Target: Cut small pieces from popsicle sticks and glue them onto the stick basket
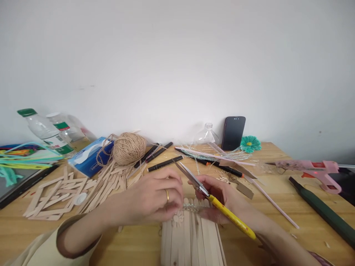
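Note:
My right hand [222, 190] holds a pair of scissors [231, 218] with a yellow handle, its slim blades slanting up to the left and slightly parted. The thumb of that hand rests at the top of a panel of wooden craft sticks [191, 240]. A glittery silver strip [189, 205] runs across the panel's upper end, and a small wooden flower [177, 220] lies near its left corner. My left hand [158, 194], wearing a gold ring, has its fingers curled beside the strip's left end. Whatever it pinches is hidden.
Loose craft sticks [108, 184], a twine ball [129, 148] and a blue tissue pack [93, 157] lie left, with plastic bottles [44, 129] behind. Markers [165, 163] lie ahead. A phone [233, 133], a teal flower [250, 144] and a pink glue gun [318, 170] are right.

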A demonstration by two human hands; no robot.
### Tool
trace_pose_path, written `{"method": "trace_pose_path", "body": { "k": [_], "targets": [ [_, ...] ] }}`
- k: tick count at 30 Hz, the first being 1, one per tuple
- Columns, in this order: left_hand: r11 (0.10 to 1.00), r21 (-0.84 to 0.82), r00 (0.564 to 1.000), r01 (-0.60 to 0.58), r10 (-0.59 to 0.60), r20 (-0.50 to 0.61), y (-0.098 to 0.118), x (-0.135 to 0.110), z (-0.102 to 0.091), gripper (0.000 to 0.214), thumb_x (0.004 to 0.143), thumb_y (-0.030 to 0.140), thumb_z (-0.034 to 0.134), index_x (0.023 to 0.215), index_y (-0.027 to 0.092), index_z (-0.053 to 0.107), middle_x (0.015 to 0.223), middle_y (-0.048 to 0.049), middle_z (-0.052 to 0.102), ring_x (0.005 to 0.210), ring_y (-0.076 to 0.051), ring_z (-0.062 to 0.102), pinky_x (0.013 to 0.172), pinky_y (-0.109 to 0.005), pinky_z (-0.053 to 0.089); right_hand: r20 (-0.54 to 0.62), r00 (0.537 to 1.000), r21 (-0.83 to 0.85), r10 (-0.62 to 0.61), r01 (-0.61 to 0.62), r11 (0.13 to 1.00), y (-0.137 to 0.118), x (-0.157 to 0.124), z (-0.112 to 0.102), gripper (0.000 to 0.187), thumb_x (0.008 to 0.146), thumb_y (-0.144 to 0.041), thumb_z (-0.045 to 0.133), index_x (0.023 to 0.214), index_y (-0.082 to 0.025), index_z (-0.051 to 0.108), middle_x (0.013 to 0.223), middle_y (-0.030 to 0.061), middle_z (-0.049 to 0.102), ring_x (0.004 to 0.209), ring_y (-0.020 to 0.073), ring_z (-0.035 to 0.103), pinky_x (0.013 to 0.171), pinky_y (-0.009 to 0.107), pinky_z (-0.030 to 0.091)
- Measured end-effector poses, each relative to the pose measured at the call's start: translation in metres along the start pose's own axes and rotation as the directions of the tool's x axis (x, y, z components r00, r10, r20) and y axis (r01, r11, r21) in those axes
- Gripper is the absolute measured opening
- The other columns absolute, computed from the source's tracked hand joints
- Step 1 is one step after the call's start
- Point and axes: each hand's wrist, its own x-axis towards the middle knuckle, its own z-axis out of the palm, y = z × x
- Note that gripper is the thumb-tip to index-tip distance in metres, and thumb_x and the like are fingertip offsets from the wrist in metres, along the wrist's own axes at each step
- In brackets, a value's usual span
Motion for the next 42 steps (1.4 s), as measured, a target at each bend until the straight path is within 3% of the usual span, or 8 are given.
{"method": "trace_pose_path", "body": {
  "k": [4, 8, 11, 15, 21, 28, 42],
  "targets": [
    [0.977, -0.116, 0.983, 0.177, -0.182, -0.035, -0.0048, -0.0047, -0.0013, 0.013, 0.088, 0.009, 0.042, 0.084, 0.02, 0.046, 0.084, -0.0024, 0.053, 0.088, -0.015, 0.047, 0.079, -0.027, 0.044, 0.008, 1.0, 0.015, -0.016, 0.016, 1.0, 0.0001, -0.0001, 0.0011, 0.028, 0.064, -0.013, 0.065, 0.086, -0.022, 0.051, 0.074, -0.006, 0.043, 0.062, 0.0102, 0.039, 0.053, 0.022, 0.028],
    [0.955, -0.151, 0.967, 0.255, -0.25, 0.045, -0.0046, -0.0069, -0.0037, 0.014, 0.091, 0.011, 0.036, 0.083, 0.02, 0.043, 0.083, -0.0018, 0.048, 0.082, -0.015, 0.045, 0.074, -0.028, 0.043, 0.0, 1.0, 0.008, -0.023, 0.023, 1.0, -0.0004, -0.0016, 0.0015, 0.027, 0.065, -0.011, 0.063, 0.086, -0.022, 0.05, 0.076, -0.0056, 0.044, 0.063, 0.0101, 0.039, 0.053, 0.023, 0.027],
    [0.969, -0.137, 0.973, 0.207, -0.189, 0.132, -0.0014, -0.0052, -0.0056, 0.012, 0.091, 0.015, 0.043, 0.083, 0.019, 0.051, 0.083, -0.003, 0.054, 0.087, -0.017, 0.046, 0.078, -0.029, 0.042, -0.003, 1.0, 0.009, -0.023, 0.023, 1.0, 0.0002, -0.0031, 0.0012, 0.029, 0.065, -0.009, 0.062, 0.088, -0.021, 0.049, 0.076, -0.0055, 0.044, 0.063, 0.0099, 0.039, 0.053, 0.023, 0.027],
    [0.988, -0.071, 0.985, 0.14, -0.131, 0.11, 0.0, -0.0048, -0.006, 0.013, 0.09, 0.018, 0.05, 0.086, 0.017, 0.063, 0.084, -0.0054, 0.057, 0.089, -0.018, 0.049, 0.076, -0.028, 0.043, -0.011, 1.0, -0.012, 0.005, -0.005, 1.0, 0.0006, -0.003, 0.0006, 0.031, 0.064, -0.011, 0.063, 0.09, -0.021, 0.05, 0.076, -0.0055, 0.045, 0.063, 0.0101, 0.039, 0.053, 0.023, 0.028],
    [0.999, 0.006, 0.99, 0.044, -0.045, 0.135, -0.001, -0.0062, -0.0061, 0.015, 0.09, 0.018, 0.05, 0.086, 0.016, 0.064, 0.08, -0.0046, 0.061, 0.086, -0.019, 0.048, 0.077, -0.03, 0.041, -0.007, 1.0, -0.004, 0.016, -0.016, 1.0, -0.0039, -0.0012, 0.0023, 0.032, 0.064, -0.009, 0.062, 0.092, -0.021, 0.053, 0.074, -0.0056, 0.045, 0.063, 0.0108, 0.039, 0.052, 0.022, 0.029],
    [0.998, 0.05, 0.983, 0.034, -0.042, 0.181, 0.0022, -0.0035, -0.0073, 0.013, 0.089, 0.016, 0.05, 0.082, 0.016, 0.061, 0.08, -0.0036, 0.064, 0.081, -0.018, 0.048, 0.073, -0.03, 0.04, 0.012, 1.0, -0.006, 0.0, 0.001, 1.0, -0.0031, -0.0024, 0.0047, 0.031, 0.067, -0.007, 0.061, 0.092, -0.024, 0.055, 0.074, -0.0068, 0.043, 0.066, 0.0106, 0.039, 0.056, 0.022, 0.028],
    [0.991, 0.125, 0.985, 0.037, -0.057, 0.166, 0.0025, -0.0045, -0.0057, 0.013, 0.088, 0.017, 0.051, 0.078, 0.016, 0.059, 0.075, -0.0021, 0.062, 0.076, -0.016, 0.048, 0.067, -0.027, 0.038, 0.01, 1.0, -0.018, 0.012, -0.011, 1.0, -0.0033, -0.0035, 0.0065, 0.036, 0.065, -0.005, 0.06, 0.095, -0.024, 0.057, 0.074, -0.0061, 0.043, 0.066, 0.011, 0.039, 0.057, 0.022, 0.029]
  ]
}}
